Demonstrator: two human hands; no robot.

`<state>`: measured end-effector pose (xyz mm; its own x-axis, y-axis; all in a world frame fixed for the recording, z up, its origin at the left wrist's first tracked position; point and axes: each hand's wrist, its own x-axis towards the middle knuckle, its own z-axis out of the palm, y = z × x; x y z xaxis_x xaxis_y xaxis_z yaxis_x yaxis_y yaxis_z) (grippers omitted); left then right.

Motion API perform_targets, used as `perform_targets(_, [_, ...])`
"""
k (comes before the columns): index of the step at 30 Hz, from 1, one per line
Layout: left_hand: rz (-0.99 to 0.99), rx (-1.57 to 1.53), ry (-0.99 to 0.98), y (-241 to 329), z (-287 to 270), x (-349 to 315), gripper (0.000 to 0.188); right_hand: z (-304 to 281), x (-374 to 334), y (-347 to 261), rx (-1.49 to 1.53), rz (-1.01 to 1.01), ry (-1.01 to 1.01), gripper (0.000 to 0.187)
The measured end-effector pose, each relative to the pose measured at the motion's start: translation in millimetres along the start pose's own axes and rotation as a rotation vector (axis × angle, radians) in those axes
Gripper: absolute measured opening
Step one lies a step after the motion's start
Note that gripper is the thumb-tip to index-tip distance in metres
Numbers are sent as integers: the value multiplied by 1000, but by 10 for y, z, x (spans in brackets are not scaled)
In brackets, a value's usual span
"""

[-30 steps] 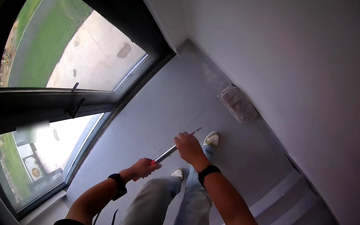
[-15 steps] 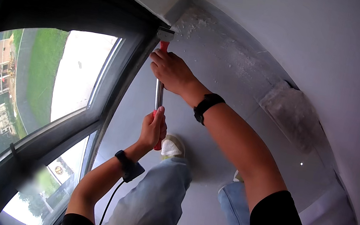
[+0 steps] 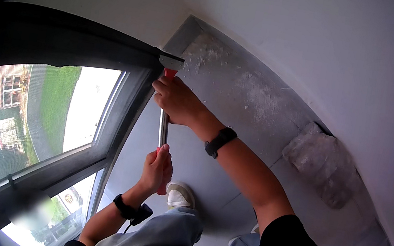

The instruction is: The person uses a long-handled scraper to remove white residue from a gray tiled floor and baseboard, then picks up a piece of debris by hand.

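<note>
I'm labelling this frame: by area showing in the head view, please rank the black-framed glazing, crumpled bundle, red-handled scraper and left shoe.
1. Black-framed glazing
2. Crumpled bundle
Unranked: red-handled scraper and left shoe look alike in area, both partly covered.

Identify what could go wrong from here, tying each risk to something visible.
The scraper has its blade right by the black frame, which it might scratch. The right hand grips close behind the blade, so a slip could cause a cut. Pale crumbs on the floor might make footing slippery.
</note>
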<state>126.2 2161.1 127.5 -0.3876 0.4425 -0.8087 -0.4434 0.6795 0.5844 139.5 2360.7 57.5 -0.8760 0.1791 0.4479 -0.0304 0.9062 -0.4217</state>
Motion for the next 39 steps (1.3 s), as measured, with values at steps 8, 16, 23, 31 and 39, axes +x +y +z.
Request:
perform_targets(8, [-17,-3,18,303,76,82,41,-158,163,200,-21,27,-62,9])
perform_targets(16, [-42,-129,-24,420,330,177,39,-211,223,445,-76,4,-206,6])
perform_targets(23, [-43,-127,-47,505,362,271,40,-265,244,555,-104,14,-238,7])
perform_targets(31, [-28,-102,-139,695,439,377,40,-392,295,806,-101,19,-274,12])
perform_targets(39, [-31,-114,-86,609,318,398,39,-361,332,666,-184,47,-296,14])
